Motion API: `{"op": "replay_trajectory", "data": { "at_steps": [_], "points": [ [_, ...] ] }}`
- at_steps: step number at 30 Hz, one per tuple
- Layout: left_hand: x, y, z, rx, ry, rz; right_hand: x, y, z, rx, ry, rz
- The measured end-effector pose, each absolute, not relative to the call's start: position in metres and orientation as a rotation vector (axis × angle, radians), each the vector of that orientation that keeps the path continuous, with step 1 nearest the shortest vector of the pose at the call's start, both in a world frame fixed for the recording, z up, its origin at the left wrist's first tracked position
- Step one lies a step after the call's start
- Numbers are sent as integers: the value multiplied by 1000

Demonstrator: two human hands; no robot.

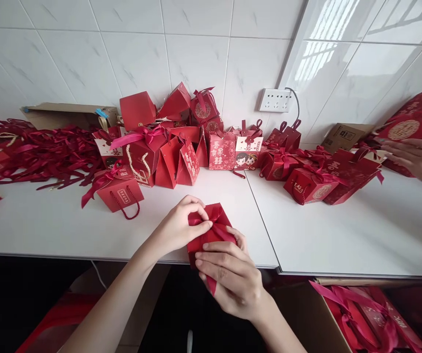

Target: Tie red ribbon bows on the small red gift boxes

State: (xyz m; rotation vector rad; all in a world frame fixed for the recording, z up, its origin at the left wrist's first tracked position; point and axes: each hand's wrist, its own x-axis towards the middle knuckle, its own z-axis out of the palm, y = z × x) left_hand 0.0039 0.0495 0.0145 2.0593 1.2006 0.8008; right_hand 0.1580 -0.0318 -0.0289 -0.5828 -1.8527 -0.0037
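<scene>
A small red gift box [193, 248] is at the front edge of the white table, with a dark red satin ribbon [224, 232] crossing at a knot on its top. My left hand [176, 226] pinches the ribbon by the knot between thumb and forefinger. Wrapped round the near right side of the box is my right hand [233, 277], its fingers lying across the front and a ribbon end hanging below them. Much of the box's near side is hidden by this hand.
Finished-looking red boxes [314, 184] and a pile of loose ribbons [60, 149] line the back of the table [211, 189]. At far right a co-worker's hand [418, 157] reaches over boxes. A carton [302, 314] with bowed boxes stands below the edge. A power strip [276, 100] is on the wall.
</scene>
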Motion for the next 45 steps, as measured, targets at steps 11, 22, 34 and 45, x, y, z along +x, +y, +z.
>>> {"op": "replay_trajectory", "data": {
  "at_steps": [11,22,34,45],
  "points": [
    [2,50,15,2049,1156,769,184,-40,-25,-1494,-1520,843],
    [-2,54,11,2058,1073,807,199,-36,-15,-1468,-1470,844],
    [-7,23,7,1667,1595,1010,192,33,48,-1777,-1743,301],
    [6,22,-11,1628,1499,1193,176,35,1,-1281,-1553,667]
  ]
}}
